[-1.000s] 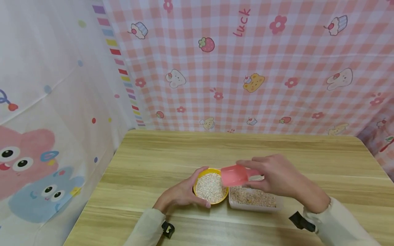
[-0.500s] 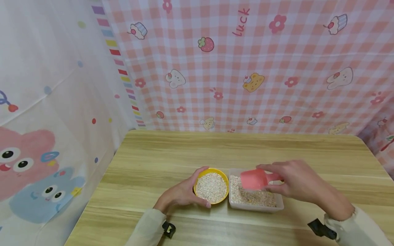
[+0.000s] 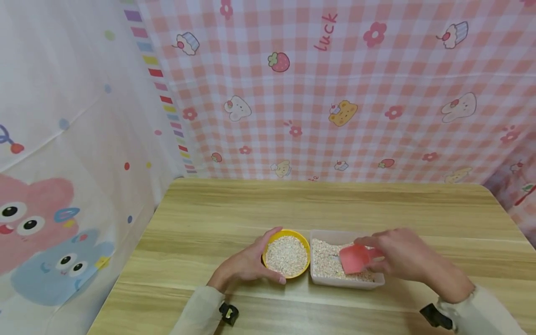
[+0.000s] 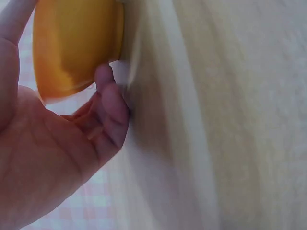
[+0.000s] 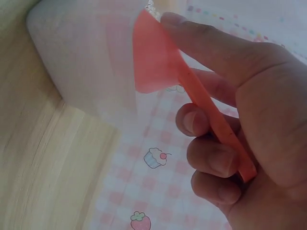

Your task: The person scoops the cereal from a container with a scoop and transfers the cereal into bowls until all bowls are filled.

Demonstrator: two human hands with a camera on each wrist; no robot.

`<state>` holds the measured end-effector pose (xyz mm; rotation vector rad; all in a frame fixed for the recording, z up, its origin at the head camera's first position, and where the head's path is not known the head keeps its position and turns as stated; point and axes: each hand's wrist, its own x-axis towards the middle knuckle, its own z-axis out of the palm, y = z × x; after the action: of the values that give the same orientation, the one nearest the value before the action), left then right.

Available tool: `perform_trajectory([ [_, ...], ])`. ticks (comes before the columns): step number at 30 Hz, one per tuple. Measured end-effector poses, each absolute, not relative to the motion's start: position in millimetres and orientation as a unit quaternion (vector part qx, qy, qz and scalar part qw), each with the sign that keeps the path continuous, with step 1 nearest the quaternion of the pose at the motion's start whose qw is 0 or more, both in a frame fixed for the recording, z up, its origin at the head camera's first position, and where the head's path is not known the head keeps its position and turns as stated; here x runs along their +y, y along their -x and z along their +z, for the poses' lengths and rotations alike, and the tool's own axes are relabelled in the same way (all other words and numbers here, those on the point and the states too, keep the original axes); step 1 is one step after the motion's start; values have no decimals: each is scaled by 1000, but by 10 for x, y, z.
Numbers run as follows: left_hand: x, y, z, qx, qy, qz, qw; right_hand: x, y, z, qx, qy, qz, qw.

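A yellow bowl point(image 3: 308, 242) full of pale grains point(image 3: 286, 255) stands on the table. My left hand point(image 3: 247, 263) holds it from the left, thumb near the front and fingers round the back. From the left wrist, the bowl's orange-yellow side point(image 4: 79, 43) shows, with curled fingertips by its base. A pink scoop point(image 3: 354, 258) is in my right hand point(image 3: 399, 256), its blade down in the grains of a clear plastic box point(image 3: 347, 282). In the right wrist view, fingers curl round the scoop's handle point(image 5: 216, 120), and the box's cloudy wall point(image 5: 86, 62) is beside the blade.
The wood-grain table point(image 3: 234, 204) reaches back to a pink checked cloth point(image 3: 310, 93). On the left hangs a white cloth point(image 3: 104, 153) with cartoon prints. The bowl and the box stand side by side, close together.
My right hand has moved the scoop rightward from over the bowl's edge, then lowered it into the grains in the box. The left hand and bowl have stayed in place.
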<state>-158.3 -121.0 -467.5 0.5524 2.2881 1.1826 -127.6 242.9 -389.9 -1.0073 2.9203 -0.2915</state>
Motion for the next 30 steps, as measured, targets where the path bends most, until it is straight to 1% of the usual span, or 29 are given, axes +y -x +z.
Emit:
perform_trajectory([
  [5,-1194,1549,-4591,869,-199,395,221,2412,1269,-3928,944,313,-95,43],
  [13,-1091,1479,-4346,900,-178,383,111,2368,1249,-3964,946,296,-111,75],
  [16,-1008,1436,-4263,899,-183,390,79,2351,1246,-3983,945,296,-117,77],
  [18,-941,1404,-4223,897,-187,395,68,2338,1242,-3997,944,294,-125,84],
  [22,-798,1352,-4179,895,-195,393,75,2311,1232,-4017,941,289,-140,102],
  [26,-668,1337,-4174,891,-222,383,98,2293,1225,-4031,940,296,-143,95],
  [30,-565,1352,-4205,878,-238,391,144,2275,1224,-4049,937,305,-144,85],
])
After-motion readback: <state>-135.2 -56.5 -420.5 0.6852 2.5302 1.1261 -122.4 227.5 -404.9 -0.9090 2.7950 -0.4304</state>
